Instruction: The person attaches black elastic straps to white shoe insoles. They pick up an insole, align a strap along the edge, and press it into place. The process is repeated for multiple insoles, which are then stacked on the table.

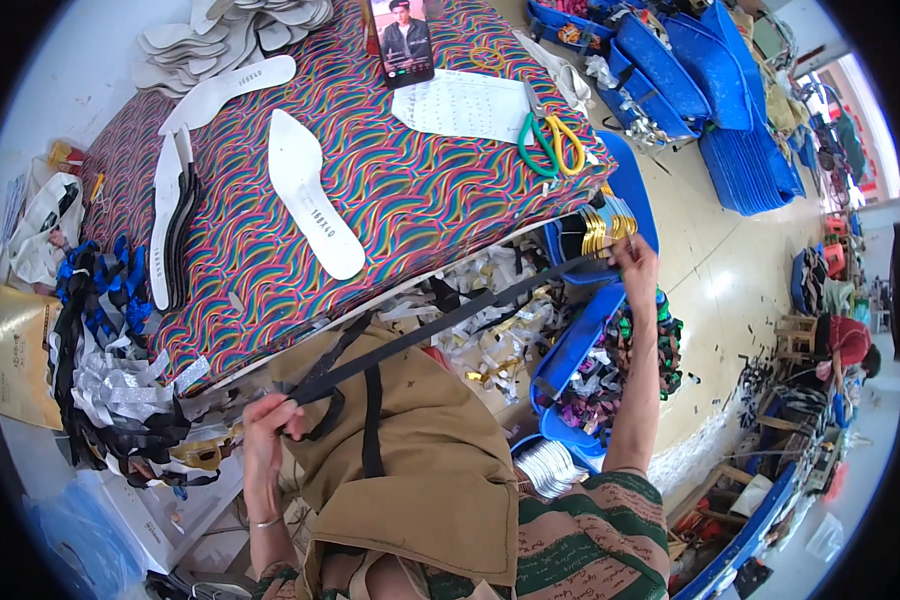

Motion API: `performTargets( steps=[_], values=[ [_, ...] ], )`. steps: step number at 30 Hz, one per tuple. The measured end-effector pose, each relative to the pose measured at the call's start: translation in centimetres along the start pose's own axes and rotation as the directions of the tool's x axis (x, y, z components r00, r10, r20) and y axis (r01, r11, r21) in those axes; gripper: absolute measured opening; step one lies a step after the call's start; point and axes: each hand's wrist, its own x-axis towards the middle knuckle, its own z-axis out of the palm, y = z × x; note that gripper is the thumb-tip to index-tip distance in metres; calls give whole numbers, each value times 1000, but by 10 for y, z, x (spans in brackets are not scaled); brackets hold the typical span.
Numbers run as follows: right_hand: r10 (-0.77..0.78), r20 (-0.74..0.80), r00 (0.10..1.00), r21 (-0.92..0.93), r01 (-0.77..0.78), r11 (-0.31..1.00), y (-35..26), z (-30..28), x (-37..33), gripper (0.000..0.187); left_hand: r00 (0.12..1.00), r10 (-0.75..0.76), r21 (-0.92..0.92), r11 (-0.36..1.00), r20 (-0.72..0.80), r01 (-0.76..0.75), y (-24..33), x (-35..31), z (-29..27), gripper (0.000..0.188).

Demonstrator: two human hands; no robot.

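A long black strap (440, 322) stretches slantwise across my lap, above the tan apron (420, 430). Its lower left end is pinched in my left hand (270, 420), where more black strips fan out beside the fingers. My right hand (638, 265) grips the upper right end, with fingers closed next to a bundle of gold-edged pieces (605, 228) at the table corner. Whether the right fingers also touch that bundle, I cannot tell. White sole-shaped pieces (310, 190) lie on the table's patterned cloth (410, 190).
Scissors with green and yellow handles (552, 148), a paper sheet (460, 103) and a propped phone (402, 40) rest on the table. Blue bins (570, 370) of scraps stand at my right. Silver and blue strips (120, 390) hang at the left. A person (850, 340) sits far right.
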Motion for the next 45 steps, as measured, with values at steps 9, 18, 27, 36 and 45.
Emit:
performTargets(
  steps=[9, 18, 27, 36, 45],
  values=[
    [-63, -389, 919, -728, -265, 632, 66, -108, 71, 20, 956, -35, 107, 992, -293, 69, -45, -8, -91, 15],
    [27, -365, 931, -543, -236, 806, 26, -171, 82, 19, 983, 44, 387, 922, -176, 28, -64, -7, -106, 17],
    [288, 88, 954, 500, -292, 815, -127, -59, -15, 11, 845, 519, 799, 451, 126, -396, 37, 6, 36, 23],
    [166, 376, 912, 835, -411, 367, -224, 68, -100, 11, 480, 708, 194, 450, 518, -872, 81, 27, 222, 35],
    [240, 359, 902, 898, -404, 172, -185, 94, -111, 13, 790, 262, 150, 902, 555, -405, 70, 43, 142, 10]
  ],
)
